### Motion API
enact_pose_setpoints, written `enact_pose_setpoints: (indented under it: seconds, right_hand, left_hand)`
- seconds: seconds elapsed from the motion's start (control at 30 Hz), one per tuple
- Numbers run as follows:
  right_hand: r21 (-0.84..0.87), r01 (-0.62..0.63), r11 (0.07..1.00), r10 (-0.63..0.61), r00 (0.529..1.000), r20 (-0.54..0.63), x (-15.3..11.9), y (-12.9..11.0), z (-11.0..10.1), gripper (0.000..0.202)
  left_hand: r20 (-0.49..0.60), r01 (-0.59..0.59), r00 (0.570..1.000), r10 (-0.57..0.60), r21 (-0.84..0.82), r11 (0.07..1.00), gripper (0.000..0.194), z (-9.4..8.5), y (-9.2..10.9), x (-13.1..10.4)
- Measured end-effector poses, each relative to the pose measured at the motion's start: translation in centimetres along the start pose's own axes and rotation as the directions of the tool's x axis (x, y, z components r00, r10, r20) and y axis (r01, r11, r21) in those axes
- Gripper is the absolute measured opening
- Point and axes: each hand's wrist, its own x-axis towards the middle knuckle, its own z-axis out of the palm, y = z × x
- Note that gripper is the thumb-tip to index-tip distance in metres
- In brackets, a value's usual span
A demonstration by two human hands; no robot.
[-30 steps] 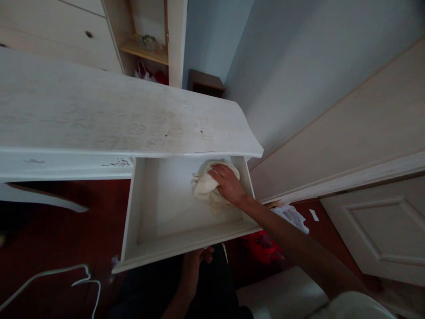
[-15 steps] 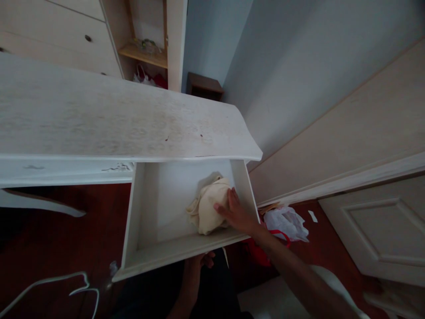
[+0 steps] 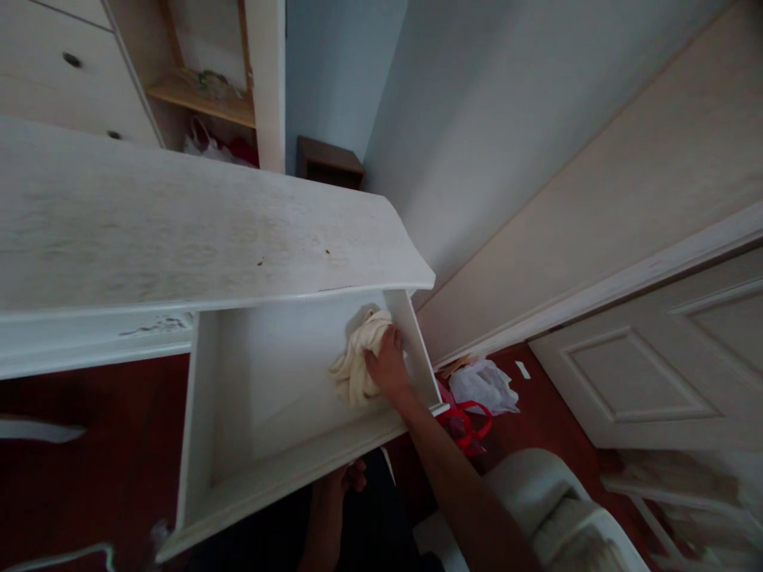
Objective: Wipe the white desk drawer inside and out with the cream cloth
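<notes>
A white drawer (image 3: 274, 453) is pulled out from a long white table (image 3: 196, 222) with a worn, stained top. Inside the drawer, toward its right end, lies a crumpled cream cloth (image 3: 356, 367). My right hand (image 3: 390, 365) grips the cloth from above, its fingers bent into the fabric. Below the drawer's front edge is my left hand (image 3: 346, 479), over my lap, partly hidden by the drawer. Its visible fingers are curled, and whether they touch the drawer's underside is unclear.
A white plastic bag (image 3: 484, 387) and a red bag (image 3: 462, 425) lie on the dark red floor right of the drawer. A panelled door (image 3: 644, 365) stands at the right. A brown box (image 3: 331, 161) sits behind the table. At the lower left is a pale wire (image 3: 77, 556).
The view has shifted to the right. My right hand has closed its fingers on the cloth, which is now more bunched and narrower. My left hand has stayed below the drawer.
</notes>
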Motion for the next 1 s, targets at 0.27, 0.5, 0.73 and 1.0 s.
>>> enact_pose_setpoints:
  seconds: [0.27,0.5,0.73,1.0]
  right_hand:
    - [-0.064,-0.04,0.997,0.037,0.998,-0.045,7.0,-3.7,-1.9,0.041]
    - [-0.143,-0.078,0.987,0.071,0.996,-0.053,6.7,-7.8,-1.2,0.04]
    - [-0.082,0.356,0.931,-0.337,0.923,0.185,1.8,-16.8,2.1,0.047]
    - [-0.038,0.616,0.787,-0.582,0.761,0.286,0.6,-20.8,3.0,0.053]
  left_hand:
    - [0.005,0.006,1.0,-0.006,0.021,1.0,0.037,-0.4,-1.7,0.8]
    - [0.109,0.031,0.994,-0.031,0.007,1.0,0.042,-0.8,-3.3,2.3]
    - [0.041,-0.025,0.999,0.024,0.019,1.0,0.042,0.9,-1.9,0.7]
    - [-0.05,-0.116,0.992,0.117,0.027,0.993,0.043,2.6,-0.9,-0.8]
